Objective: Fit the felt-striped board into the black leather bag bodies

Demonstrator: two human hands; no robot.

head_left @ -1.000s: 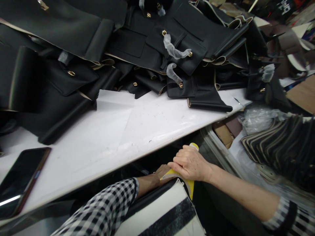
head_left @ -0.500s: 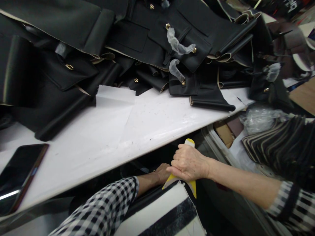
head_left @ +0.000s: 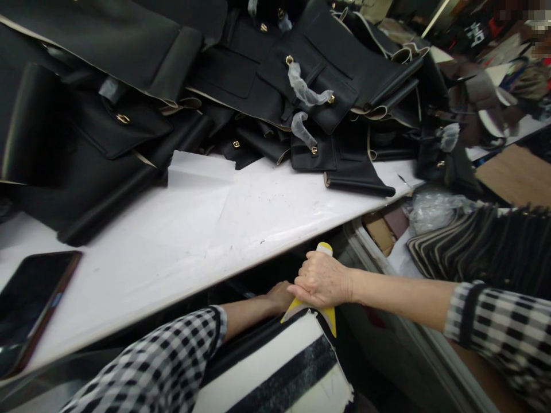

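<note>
My right hand [head_left: 322, 279] is wrapped in a fist round the handle of a yellow tool [head_left: 330, 319]. Its white and yellow grip end sticks out above my fist, and its two curved yellow points spread below. The tool sits over the far corner of a white panel [head_left: 267, 361] with a broad black stripe. A black edge runs along the panel's left side. My left hand [head_left: 280, 296] rests at that far edge, close beside the tool. Its fingers are hidden, so what they grip does not show.
Across the white table [head_left: 206, 223] lie black leather bag pieces [head_left: 318, 74] with gold fittings and plastic-wrapped handles. A phone [head_left: 37, 310] lies at the left. On the right, a grey bin [head_left: 359, 246] stands near stacked black strips [head_left: 465, 246] and clear plastic [head_left: 439, 212].
The view has shifted a little, so hands and table things appear slightly further left. My right hand keeps its grip, and the tool stays at the same panel corner.
</note>
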